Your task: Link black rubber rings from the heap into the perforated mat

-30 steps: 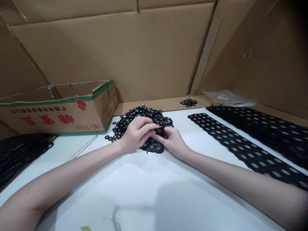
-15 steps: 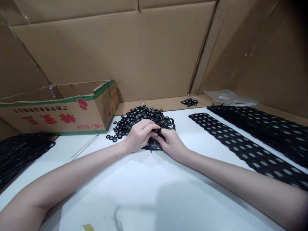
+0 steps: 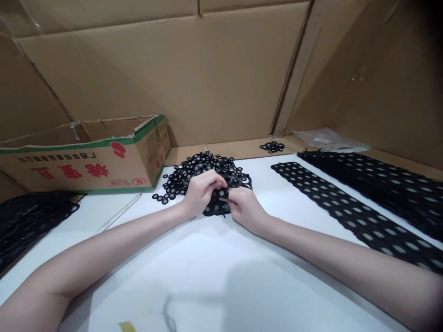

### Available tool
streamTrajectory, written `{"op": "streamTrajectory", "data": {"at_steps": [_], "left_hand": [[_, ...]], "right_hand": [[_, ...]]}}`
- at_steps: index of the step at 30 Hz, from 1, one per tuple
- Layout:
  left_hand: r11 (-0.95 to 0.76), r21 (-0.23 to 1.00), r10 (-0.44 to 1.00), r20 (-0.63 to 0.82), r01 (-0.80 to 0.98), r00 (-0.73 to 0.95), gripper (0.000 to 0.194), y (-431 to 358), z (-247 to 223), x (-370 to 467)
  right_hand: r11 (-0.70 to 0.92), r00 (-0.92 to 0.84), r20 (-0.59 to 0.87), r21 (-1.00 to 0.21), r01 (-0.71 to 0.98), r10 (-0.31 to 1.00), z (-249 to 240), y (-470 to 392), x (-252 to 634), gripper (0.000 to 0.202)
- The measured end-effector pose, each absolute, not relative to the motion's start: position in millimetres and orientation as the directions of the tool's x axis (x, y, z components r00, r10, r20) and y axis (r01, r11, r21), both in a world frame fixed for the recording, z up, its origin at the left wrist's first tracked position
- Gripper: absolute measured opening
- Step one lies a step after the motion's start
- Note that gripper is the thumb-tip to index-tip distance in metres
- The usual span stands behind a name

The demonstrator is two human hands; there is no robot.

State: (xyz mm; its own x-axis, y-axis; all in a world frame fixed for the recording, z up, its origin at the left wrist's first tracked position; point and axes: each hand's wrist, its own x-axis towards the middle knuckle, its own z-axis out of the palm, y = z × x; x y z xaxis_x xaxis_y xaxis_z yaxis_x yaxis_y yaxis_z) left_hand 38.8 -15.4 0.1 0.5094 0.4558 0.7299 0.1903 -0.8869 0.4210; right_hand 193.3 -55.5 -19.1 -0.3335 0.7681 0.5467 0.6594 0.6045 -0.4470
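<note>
A black sheet with pale round spots [image 3: 216, 207] lies on the white table between my hands. My left hand [image 3: 200, 193] pinches the sheet from the left, thumb and forefinger together. On the right, my right hand [image 3: 246, 206] is closed on the sheet's right part, its fingertips close to those of my left hand. Just behind them is a heap of small black rings [image 3: 197, 166], a few lying loose at its left edge. The exact spot under the fingertips is too small to make out.
A cardboard box with red print [image 3: 79, 168] stands at the left, near dark netted material [image 3: 31, 226]. Spotted black strips [image 3: 332, 198] lie at the right. Behind are a small ring pile [image 3: 272, 147] and a clear plastic bag [image 3: 328, 139]. Cardboard walls [image 3: 235, 83] enclose the table.
My fingertips have moved slightly apart, and more of the spotted sheet shows between my hands. The left fingers have curled in; the heap looks the same.
</note>
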Motion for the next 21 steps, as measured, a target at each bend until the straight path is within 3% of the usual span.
{"op": "streamTrajectory", "data": {"at_steps": [7,12,21], "left_hand": [[-0.932,0.296,0.361,0.745,0.208,0.56,0.026,-13.0,-2.5,35.5],[-0.954,0.199,0.297,0.734,0.224,0.611,0.027,-11.9,-5.4,35.7],[-0.899,0.4,0.413,0.642,0.177,0.646,0.035,-10.0,1.7,35.1]], "right_hand": [[0.531,-0.223,0.496,-0.659,0.533,0.839,-16.9,-55.0,195.1,0.021],[0.509,-0.231,0.477,-0.614,0.603,0.848,-18.5,-53.9,195.6,0.021],[0.536,-0.263,0.504,-0.536,0.652,0.823,-19.0,-54.7,193.4,0.032]]}}
